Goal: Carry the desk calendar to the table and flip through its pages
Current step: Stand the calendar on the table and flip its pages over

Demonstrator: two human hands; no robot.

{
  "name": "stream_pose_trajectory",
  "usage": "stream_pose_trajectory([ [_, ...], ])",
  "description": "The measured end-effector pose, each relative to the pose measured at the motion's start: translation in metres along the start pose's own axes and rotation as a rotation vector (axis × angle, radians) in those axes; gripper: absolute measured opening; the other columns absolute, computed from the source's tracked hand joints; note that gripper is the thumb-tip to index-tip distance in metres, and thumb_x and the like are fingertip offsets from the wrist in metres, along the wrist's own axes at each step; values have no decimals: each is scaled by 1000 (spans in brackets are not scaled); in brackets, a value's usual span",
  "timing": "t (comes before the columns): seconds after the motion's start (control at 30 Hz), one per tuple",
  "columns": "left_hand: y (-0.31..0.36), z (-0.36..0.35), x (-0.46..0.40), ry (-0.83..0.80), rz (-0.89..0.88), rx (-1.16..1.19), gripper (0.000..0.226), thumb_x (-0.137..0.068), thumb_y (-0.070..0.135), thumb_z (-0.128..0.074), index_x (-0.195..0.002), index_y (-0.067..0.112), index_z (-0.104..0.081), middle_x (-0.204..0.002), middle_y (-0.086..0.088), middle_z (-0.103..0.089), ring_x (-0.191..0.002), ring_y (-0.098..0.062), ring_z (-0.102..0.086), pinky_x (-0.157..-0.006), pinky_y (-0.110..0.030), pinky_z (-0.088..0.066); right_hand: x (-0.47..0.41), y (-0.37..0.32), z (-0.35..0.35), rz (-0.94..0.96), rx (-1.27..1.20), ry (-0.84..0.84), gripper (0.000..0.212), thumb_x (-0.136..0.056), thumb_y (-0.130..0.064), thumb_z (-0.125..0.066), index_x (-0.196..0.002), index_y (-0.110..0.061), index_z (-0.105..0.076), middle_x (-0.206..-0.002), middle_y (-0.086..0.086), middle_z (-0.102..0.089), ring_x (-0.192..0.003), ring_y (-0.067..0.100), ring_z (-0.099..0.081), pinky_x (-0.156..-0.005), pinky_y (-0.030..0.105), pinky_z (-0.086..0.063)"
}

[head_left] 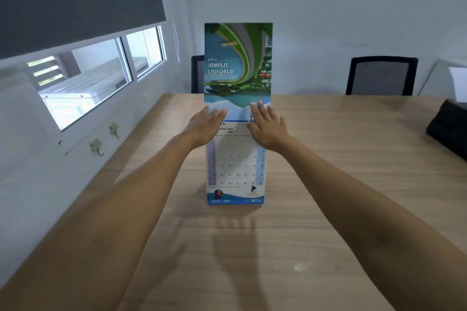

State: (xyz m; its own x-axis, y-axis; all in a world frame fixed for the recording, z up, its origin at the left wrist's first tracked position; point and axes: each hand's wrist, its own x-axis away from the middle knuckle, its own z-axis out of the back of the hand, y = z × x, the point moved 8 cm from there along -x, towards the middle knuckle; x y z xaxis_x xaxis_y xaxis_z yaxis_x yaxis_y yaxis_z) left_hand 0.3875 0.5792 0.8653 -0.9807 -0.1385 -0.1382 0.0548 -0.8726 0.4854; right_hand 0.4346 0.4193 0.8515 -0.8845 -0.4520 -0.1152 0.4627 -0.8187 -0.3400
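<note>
Your left hand (pixel 206 124) and right hand (pixel 266 125): fingers spread, flat against the raised page (pixel 237 63), apparently ungripped. Desk calendar (pixel 235 166): frame centre, on table (pixel 353 184), long axis running away from you, raised picture inverted.

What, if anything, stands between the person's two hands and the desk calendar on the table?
Nothing visible. The left hand and right hand are already at the desk calendar, fingers against the raised page near the binding. The table around the calendar's base is bare.
</note>
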Motion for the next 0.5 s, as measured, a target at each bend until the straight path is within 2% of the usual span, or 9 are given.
stream_pose_trajectory([
  [0.07,-13,-14,-7,-73,29,-100,91,-83,74,2,-153,23,-25,-164,-4,-17,-153,-22,-6,-122,-41,-11,2,5,-8,-33,22,-23,63,-98,-49,-19,-153,-29,4,-163,-5,11,-151,25,11,-116,57,4],
  [0.1,-19,-20,-9,-85,43,-122,86,-88,72,-3,-155,22,-20,-165,-4,-12,-153,-21,-2,-123,-40,-7,1,8,-12,-45,18,-27,64,-97,-52,-18,-153,-30,4,-163,-5,11,-151,25,10,-116,58,4],
  [0.17,-25,-26,-9,-58,57,-109,77,-92,67,-14,-155,23,-17,-165,-4,-6,-153,-21,1,-124,-41,-4,0,11,-18,-52,7,-27,66,-96,-54,-18,-153,-30,5,-163,-5,11,-151,26,10,-115,60,5],
  [0.3,-30,-24,-4,13,54,-33,76,-90,70,-18,-155,30,-14,-166,-1,-3,-153,-23,0,-123,-45,-7,-1,13,-15,-56,-35,39,68,-96,-56,-17,-153,-27,7,-163,-4,13,-151,25,12,-116,57,6],
  [0.43,-41,-27,19,178,159,210,78,-93,65,-22,-156,23,-2,-166,-1,0,-153,-20,-1,-121,-41,-9,13,31,-17,-206,-414,208,70,-98,-50,-22,-153,-20,9,-163,1,13,-151,22,10,-120,51,1],
  [0.5,-61,-45,34,196,291,385,81,-93,65,-22,-156,19,0,-166,-3,-2,-153,-21,-6,-120,-43,-13,20,41,-37,-325,-650,154,64,-99,-40,-27,-153,-15,-4,-163,4,7,-151,24,6,-122,49,-3],
])
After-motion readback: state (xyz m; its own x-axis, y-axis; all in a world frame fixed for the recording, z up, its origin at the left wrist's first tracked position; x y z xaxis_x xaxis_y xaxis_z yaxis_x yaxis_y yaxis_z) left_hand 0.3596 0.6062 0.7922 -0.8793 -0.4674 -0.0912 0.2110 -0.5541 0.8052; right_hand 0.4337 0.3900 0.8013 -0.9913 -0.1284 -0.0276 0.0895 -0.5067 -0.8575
